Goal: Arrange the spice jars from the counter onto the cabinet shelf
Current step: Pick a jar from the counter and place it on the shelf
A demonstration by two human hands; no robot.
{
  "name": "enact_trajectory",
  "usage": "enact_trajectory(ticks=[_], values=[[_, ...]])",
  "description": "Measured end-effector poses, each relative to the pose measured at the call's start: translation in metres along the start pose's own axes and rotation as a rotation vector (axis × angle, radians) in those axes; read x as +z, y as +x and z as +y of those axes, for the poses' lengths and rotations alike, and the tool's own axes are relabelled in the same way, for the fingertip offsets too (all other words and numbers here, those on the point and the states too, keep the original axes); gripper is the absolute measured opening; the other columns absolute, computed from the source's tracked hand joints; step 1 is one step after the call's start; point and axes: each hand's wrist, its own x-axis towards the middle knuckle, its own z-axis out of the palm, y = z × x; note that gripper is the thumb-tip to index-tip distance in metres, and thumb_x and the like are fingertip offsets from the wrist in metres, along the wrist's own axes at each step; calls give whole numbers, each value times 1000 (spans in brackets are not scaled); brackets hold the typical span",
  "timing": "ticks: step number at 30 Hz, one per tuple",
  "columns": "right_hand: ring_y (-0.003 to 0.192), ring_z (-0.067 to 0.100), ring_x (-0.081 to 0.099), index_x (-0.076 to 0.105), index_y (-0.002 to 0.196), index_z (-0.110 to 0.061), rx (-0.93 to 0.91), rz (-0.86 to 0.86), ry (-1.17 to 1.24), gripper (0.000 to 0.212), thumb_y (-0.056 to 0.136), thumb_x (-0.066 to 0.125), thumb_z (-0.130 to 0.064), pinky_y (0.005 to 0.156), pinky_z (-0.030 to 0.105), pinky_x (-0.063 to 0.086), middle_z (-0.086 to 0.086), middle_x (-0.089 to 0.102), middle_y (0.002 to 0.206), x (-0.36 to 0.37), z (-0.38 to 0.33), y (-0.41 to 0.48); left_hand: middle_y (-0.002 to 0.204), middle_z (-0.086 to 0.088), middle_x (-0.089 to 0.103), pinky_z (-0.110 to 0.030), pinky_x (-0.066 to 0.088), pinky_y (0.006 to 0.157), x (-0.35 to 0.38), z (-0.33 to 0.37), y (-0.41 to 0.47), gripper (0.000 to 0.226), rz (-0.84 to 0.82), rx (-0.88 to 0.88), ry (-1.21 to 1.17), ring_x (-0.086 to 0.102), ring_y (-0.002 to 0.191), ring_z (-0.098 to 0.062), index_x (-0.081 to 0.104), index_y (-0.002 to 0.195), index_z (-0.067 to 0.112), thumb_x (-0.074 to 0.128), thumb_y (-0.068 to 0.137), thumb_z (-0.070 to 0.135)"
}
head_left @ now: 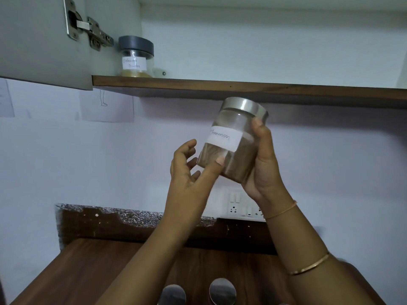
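Observation:
A glass cinnamon jar (233, 139) with a silver lid, a white label and brown powder is tilted in mid-air just below the cabinet shelf (242, 88). My right hand (263, 159) grips its right side, thumb up near the lid. My left hand (189, 170) touches the jar's lower left with the thumb tip; its fingers are loosely spread. On the shelf's left end stands a coriander powder jar (136, 57) with a dark lid. Two more silver jar lids (222, 290) (172, 294) show on the wooden counter (88, 271) at the bottom.
The cabinet door (44, 40) hangs open at the upper left on a metal hinge (90, 29). A switch and socket plate (242, 205) sits on the wall behind my hands. Paper sheets (105, 106) are stuck on the wall under the cabinet.

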Motion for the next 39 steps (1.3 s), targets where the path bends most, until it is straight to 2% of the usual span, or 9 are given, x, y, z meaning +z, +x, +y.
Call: enact_trajectory(ticks=[2, 5, 9, 12, 17, 21, 25, 32, 39], values=[[111, 30, 61, 47, 135, -15, 16, -52, 62, 66, 80, 49, -51, 94, 54, 49, 14, 63, 120, -3, 0, 1, 140, 17, 34, -8, 39, 81, -3, 3, 1, 73, -38, -14, -20, 43, 119, 6, 33, 121, 55, 60, 55, 65], [102, 26, 65, 57, 126, -17, 37, -113, 119, 59, 81, 47, -53, 90, 51, 51, 10, 68, 110, -9, 4, 2, 147, 15, 29, -31, 38, 105, -5, 4, 2, 87, -87, -58, -80, 37, 130, -3, 30, 131, 55, 63, 51, 63], [92, 23, 69, 73, 103, -19, 92, -205, 154, 52, 77, 49, -57, 83, 43, 55, 9, 72, 100, -10, 9, 1, 147, 13, 36, -44, 36, 110, -3, 4, 1, 99, -182, -109, -151, 45, 128, -8, 27, 140, 46, 68, 51, 55], [92, 24, 67, 69, 109, -16, 99, -202, 168, 58, 81, 40, -58, 86, 43, 51, 9, 71, 99, -9, 10, 2, 126, 16, 57, -42, 44, 103, -1, 3, -2, 87, -240, -89, -144, 56, 117, -7, 34, 136, 43, 66, 56, 51], [95, 26, 67, 59, 122, -11, 52, -169, 69, 63, 85, 36, -57, 84, 43, 55, 12, 70, 102, -8, 9, 0, 116, 17, 62, -32, 52, 94, 1, 3, -5, 82, -153, -27, -114, 61, 107, -3, 40, 133, 39, 66, 56, 49], [115, 37, 59, 61, 122, -11, 8, -35, -141, 61, 83, 45, -56, 96, 60, 46, 19, 65, 120, -3, 4, -2, 116, 22, 59, -23, 53, 89, 3, 1, -5, 87, -7, 33, -30, 59, 102, 8, 33, 139, 37, 70, 61, 43], [121, 33, 55, 63, 120, -20, -7, -30, -245, 58, 82, 47, -60, 96, 64, 43, 12, 63, 124, 1, 3, -8, 126, 23, 52, -15, 51, 88, 4, 0, -6, 89, 89, 107, 31, 56, 106, 11, 26, 143, 36, 70, 65, 41], [123, 33, 55, 42, 140, -19, 70, -260, -258, 58, 86, 51, -37, 98, 48, 48, 12, 57, 134, -5, 7, -16, 120, 25, 54, -9, 50, 81, 0, 0, -3, 84, 157, 159, 11, 57, 104, 10, 28, 140, 36, 70, 67, 36], [103, 18, 67, 43, 139, -13, 75, -261, -282, 63, 80, 62, -19, 84, 29, 55, 2, 70, 114, -6, 9, -18, 127, 14, 56, -19, 53, 88, -11, -6, 2, 87, 94, 100, -66, 59, 108, 1, 30, 141, 34, 72, 65, 37]])
